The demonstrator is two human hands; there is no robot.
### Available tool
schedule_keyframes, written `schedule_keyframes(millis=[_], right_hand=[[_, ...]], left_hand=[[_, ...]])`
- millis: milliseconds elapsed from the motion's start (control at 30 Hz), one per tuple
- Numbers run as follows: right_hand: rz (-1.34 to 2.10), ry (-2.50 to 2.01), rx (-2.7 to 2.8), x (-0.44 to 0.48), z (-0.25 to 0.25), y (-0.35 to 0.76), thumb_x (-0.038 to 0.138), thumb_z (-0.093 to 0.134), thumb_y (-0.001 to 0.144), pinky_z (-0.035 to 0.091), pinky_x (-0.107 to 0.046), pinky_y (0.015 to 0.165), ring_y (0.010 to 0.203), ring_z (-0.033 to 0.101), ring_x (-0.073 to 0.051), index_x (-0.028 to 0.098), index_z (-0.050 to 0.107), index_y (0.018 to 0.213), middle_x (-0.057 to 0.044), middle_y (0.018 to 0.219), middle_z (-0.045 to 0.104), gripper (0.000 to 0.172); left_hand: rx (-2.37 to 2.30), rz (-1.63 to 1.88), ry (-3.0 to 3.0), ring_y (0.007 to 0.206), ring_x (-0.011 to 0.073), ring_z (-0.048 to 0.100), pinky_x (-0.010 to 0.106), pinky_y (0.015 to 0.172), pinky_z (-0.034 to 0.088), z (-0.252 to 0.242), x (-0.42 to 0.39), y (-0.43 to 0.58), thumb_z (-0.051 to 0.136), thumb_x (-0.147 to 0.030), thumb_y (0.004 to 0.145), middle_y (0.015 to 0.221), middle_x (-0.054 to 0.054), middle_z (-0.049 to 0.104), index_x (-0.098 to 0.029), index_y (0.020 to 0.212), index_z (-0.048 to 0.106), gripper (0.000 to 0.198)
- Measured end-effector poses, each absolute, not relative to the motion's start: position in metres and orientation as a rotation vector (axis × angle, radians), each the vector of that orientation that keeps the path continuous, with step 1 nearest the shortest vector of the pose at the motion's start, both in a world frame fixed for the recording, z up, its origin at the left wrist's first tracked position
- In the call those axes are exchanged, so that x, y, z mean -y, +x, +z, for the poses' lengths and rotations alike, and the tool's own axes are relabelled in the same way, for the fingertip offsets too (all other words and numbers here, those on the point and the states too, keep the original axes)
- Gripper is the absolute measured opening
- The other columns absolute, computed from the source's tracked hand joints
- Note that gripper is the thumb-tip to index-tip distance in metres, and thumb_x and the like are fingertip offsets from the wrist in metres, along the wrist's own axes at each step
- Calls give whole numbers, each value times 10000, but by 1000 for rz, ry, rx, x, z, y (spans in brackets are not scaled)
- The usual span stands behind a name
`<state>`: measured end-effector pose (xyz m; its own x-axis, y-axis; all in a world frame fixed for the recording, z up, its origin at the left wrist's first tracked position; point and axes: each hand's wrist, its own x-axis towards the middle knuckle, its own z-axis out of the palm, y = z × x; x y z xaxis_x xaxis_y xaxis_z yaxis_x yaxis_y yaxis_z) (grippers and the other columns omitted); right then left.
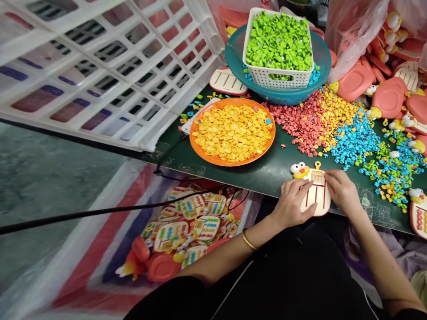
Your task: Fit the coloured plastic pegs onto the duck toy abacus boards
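Observation:
A cream toy board [316, 202] with a red edge, slots, a small window and a yellow loop lies near the table's front edge. Its duck-like head [300, 170] has bulging white eyes and an orange beak. My left hand [293, 202] is closed on the board's left side, fingertips beside the window and thumb across the slots. Fingers bent together, my right hand [343, 191] grips the upper right edge by the window. Whether a small piece is under its fingertips is hidden. Just beyond the hands are piles of red pieces [305, 129] and blue pieces [355, 138].
An orange plate [192, 142] of yellow discs stands left. Behind it, a white basket [276, 76] of green pieces sits in a teal basin [233, 53]. A white crate [147, 129] leans at left. Filled boards [171, 235] lie in a bag below; coral boards [388, 98] crowd the right.

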<state>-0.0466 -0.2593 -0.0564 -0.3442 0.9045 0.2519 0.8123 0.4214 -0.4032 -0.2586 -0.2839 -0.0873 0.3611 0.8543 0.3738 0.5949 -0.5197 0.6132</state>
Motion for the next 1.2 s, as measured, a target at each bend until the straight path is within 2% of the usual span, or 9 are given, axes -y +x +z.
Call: schedule_keyframes(millis=[167,367,500,633,733,867,1067,1133,1200], right_hand=[[438,-1334,2165,267,-58,-51,181,459,971,548,-388,889,995,612,-221,221,682,1030,-101,1013,667,234],[513,-1229,2011,265,-62,-79,159,454,959,532,-357,901,999,634,-200,217,685,1013,-86,1023,689,244],[478,-1539,1859,214,-58,-108,191,503,936,520,-333,858,962,639,-205,200,701,1010,-93,1025,671,212],[438,-1846,2146,171,-47,-121,121,562,875,490,-328,770,866,637,-230,160,723,889,-120,948,641,166],[348,-1952,2293,164,-42,-121,66,533,877,470,-316,727,851,642,-235,134,710,947,-150,985,626,202],[314,-1951,2363,161,-40,-116,81,567,878,467,-322,756,914,638,-252,128,678,1033,-168,1045,613,196],[509,-1741,2221,175,-27,-86,126,530,901,458,-328,788,895,616,-228,168,661,924,-110,955,641,140],[593,-1626,2015,197,-27,-68,192,491,932,461,-319,779,874,601,-205,186,640,920,-77,922,639,150],[683,-1586,1847,220,-33,-54,261,502,922,466,-313,744,857,585,-196,195,632,887,-62,912,619,150]], left_hand=[[-1459,1084,2154,1118,317,479,500,987,431,-88,286,-251,611,-384,851,1150,169,538,-101,1232,551,479],[-1372,1063,2183,1100,294,498,471,969,458,-86,280,-252,574,-334,872,1137,148,536,-140,1097,550,298],[-1350,1075,2190,1138,300,499,483,1002,448,-86,280,-254,554,-290,884,1175,162,567,-127,1106,571,276],[-1338,1084,2165,1163,289,499,481,1026,447,-86,282,-256,527,-259,905,1211,131,597,-164,1155,587,274],[-1319,1090,2179,1141,284,508,478,1024,447,-85,281,-256,520,-248,905,1170,123,607,-167,1193,580,305],[-1386,1080,2149,1124,299,499,499,999,449,-87,278,-253,543,-268,878,1163,150,559,-141,1197,553,343],[-1466,1169,2146,996,275,535,463,899,463,-93,281,-250,562,-291,871,998,125,587,-153,1029,585,211],[-1448,1141,2190,1057,284,541,469,940,438,-90,281,-252,558,-302,880,1047,129,622,-166,1080,617,249],[-1331,1031,2294,1208,302,505,501,1032,372,-86,277,-254,537,-293,891,1211,111,639,-220,1201,630,331]])
